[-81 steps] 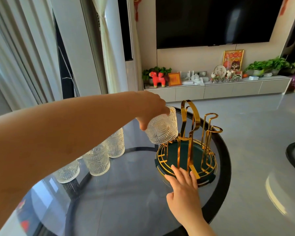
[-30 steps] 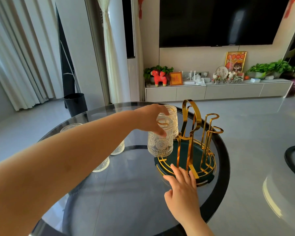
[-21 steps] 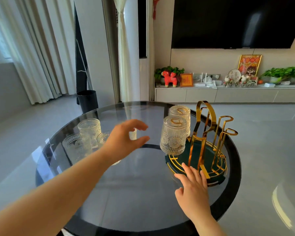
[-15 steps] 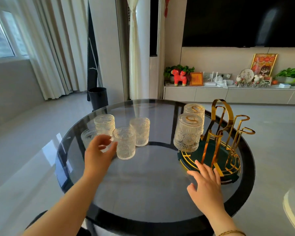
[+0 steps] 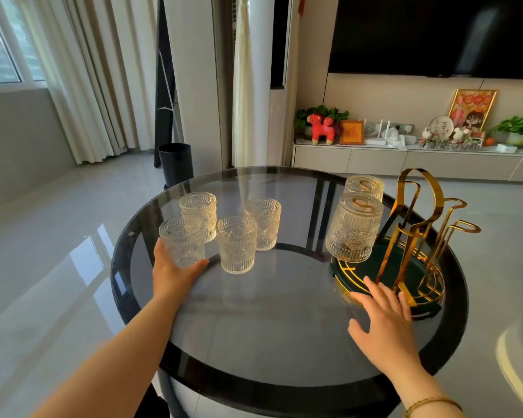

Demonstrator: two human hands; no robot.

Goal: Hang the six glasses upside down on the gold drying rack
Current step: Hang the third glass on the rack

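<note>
The gold drying rack (image 5: 411, 236) stands on a dark green round tray (image 5: 375, 267) at the right of the round glass table (image 5: 269, 327). Two embossed glasses hang upside down on its left pegs, the near one (image 5: 354, 227) and the far one (image 5: 364, 187). Several more glasses stand upright at the table's left. My left hand (image 5: 171, 271) wraps around the nearest upright glass (image 5: 183, 241), which rests on the table. Beside it stand a second glass (image 5: 237, 244), a third (image 5: 264, 223) and another behind (image 5: 198, 214). My right hand (image 5: 381, 318) lies flat, fingers spread, against the tray's front edge.
The rack's right-hand pegs (image 5: 456, 233) carry nothing. A black bin (image 5: 175, 164) stands on the floor beyond the table. A low TV cabinet (image 5: 405, 158) with ornaments runs along the far wall. Curtains hang at the left.
My left hand let go of the second glass on the rack, swung left across the table and closed around the nearest upright glass. My right hand stayed at the tray.
</note>
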